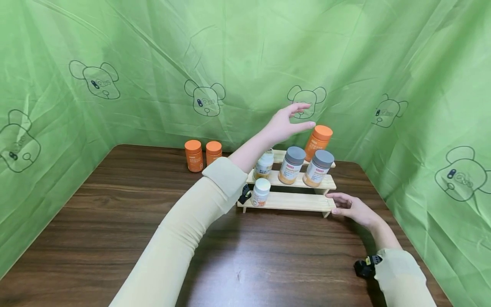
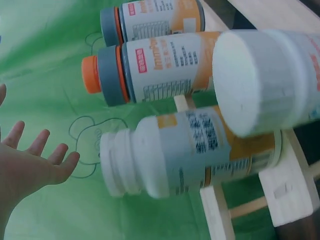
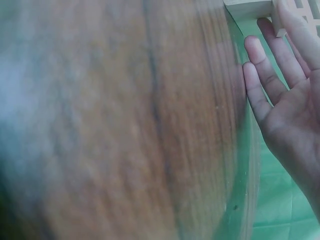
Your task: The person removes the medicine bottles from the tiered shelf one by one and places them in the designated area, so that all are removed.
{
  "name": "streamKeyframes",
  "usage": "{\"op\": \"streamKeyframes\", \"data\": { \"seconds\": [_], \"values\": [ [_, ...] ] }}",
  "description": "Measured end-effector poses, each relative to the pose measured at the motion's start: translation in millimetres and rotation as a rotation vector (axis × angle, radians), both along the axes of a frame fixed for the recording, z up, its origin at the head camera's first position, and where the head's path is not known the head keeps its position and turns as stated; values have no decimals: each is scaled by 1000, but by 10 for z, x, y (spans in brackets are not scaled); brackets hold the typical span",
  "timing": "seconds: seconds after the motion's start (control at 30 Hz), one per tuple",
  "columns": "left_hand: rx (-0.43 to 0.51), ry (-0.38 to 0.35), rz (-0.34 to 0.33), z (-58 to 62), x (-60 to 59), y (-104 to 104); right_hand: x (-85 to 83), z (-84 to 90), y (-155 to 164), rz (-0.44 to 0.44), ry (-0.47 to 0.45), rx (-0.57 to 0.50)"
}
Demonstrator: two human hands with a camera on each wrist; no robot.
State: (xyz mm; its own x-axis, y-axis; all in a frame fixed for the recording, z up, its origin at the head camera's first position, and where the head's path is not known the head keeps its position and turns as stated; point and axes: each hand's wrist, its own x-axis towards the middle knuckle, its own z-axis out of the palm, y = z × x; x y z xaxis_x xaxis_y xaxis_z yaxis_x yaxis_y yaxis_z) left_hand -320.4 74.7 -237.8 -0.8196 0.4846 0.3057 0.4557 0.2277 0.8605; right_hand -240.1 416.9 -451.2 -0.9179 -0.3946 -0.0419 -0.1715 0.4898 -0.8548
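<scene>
your dark wood-grain desk (image 1: 115,213) carries a stepped wooden rack (image 1: 295,202) near its far right edge and two orange bottles (image 1: 203,155) standing side by side on the bare wood, left of the rack.

Staged recording set, green bear-print cloth (image 1: 245,55) walling a dark wooden table (image 1: 115,221), stepped wooden rack (image 1: 295,201) of supplement bottles (image 1: 292,165)

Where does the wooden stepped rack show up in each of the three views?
Head: wooden stepped rack right of centre, on the table.
Left wrist: right side, pale slats under the bottles.
Right wrist: only a corner at the top edge, by the right hand.
Shared landmark: green cloth.
</scene>
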Motion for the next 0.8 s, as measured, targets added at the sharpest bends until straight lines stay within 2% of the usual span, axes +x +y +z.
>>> {"op": "streamKeyframes", "data": {
  "seconds": [0.4,0.8],
  "values": [
    [9,-59,-11,-155,-217,286,14,33,-25,-10,12,14],
    [-79,-60,-23,-248,-354,442,-5,17,-25,-1,10,-11]
  ]
}}
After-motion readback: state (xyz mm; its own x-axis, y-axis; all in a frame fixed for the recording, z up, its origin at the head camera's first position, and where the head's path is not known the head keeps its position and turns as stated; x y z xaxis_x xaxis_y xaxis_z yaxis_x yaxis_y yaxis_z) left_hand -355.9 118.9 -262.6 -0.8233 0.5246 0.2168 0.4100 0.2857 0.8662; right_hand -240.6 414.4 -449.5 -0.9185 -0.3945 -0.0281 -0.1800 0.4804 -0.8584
